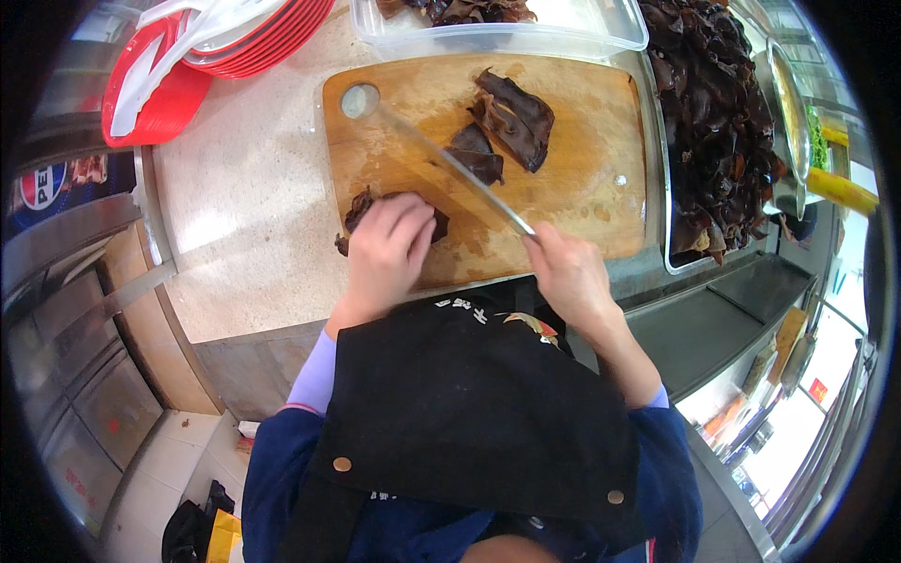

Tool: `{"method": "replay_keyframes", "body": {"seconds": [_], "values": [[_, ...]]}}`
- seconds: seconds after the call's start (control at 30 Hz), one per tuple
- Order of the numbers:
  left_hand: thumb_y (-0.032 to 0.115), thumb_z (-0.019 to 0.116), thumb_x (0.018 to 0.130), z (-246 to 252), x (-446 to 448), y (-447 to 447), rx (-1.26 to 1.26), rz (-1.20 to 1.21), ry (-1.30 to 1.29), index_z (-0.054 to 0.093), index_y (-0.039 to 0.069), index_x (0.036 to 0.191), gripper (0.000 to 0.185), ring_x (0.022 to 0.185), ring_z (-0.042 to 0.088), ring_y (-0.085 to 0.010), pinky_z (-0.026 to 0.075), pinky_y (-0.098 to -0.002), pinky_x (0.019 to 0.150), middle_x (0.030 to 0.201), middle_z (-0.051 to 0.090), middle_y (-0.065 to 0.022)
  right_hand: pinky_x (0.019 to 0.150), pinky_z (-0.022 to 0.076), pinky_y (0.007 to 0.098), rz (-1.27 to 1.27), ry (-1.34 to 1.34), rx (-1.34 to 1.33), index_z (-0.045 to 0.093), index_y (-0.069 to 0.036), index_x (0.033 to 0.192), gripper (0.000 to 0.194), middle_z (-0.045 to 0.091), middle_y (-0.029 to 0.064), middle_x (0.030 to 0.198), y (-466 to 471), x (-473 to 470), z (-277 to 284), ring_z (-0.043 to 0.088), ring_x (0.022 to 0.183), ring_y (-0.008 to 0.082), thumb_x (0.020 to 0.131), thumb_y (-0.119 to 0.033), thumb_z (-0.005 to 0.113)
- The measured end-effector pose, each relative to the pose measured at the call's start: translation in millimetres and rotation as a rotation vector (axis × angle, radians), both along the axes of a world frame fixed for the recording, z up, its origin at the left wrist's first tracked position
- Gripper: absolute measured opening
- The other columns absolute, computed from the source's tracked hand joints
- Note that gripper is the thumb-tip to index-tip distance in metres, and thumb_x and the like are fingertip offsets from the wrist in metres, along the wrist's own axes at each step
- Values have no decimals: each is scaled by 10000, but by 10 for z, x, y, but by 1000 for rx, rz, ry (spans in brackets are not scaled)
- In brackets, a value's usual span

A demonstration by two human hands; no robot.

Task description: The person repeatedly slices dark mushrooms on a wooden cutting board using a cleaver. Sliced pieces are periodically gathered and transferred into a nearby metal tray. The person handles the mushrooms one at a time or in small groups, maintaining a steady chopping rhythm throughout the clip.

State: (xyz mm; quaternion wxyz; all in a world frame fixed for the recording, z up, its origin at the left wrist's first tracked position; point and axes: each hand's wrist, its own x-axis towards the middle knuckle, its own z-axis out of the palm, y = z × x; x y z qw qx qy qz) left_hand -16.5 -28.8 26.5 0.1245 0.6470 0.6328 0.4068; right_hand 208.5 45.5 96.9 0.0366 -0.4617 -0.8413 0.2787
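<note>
On the wooden cutting board (598, 141), my right hand (570, 271) grips a long knife (471, 176) by its handle at the board's near edge. The blade slants up and left over the board, its far part blurred. My left hand (387, 243) rests on dark wood ear fungus (440, 214) at the board's near left; the fingers are bent and cover part of it. Two more pieces lie apart from that hand: a large wood ear piece (517, 123) and a smaller one (475, 151) just left of it, close to the blade.
Behind the board stands a clear plastic container (507, 35) with wood ear in it. A metal tray (666, 239) heaped with wood ear (711, 127) is at the right, beside a metal bowl (788, 105). Stacked red and white plates (260, 42) and red bowls (158, 105) stand back left.
</note>
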Motion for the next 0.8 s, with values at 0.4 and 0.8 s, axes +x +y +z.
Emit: {"method": "replay_keyframes", "body": {"seconds": [0.4, 0.8], "values": [[14, 669, 775, -167, 172, 396, -173, -19, 219, 627, 16, 1012, 240, 885, 607, -314, 526, -400, 750, 943, 592, -123, 593, 504, 455, -185, 26, -21, 599, -25, 931, 73, 657, 186, 827, -398, 603, 88, 632, 697, 398, 894, -88, 602], [23, 658, 724, -165, 211, 320, -226, -46, 240, 634, -5, 996, 275, 874, 589, -289, 530, -373, 738, 907, 572, -126, 564, 514, 458, -34, -239, -16, 534, -44, 881, 77, 611, 147, 745, -435, 490, -94, 626, 633, 369, 892, -112, 568]]}}
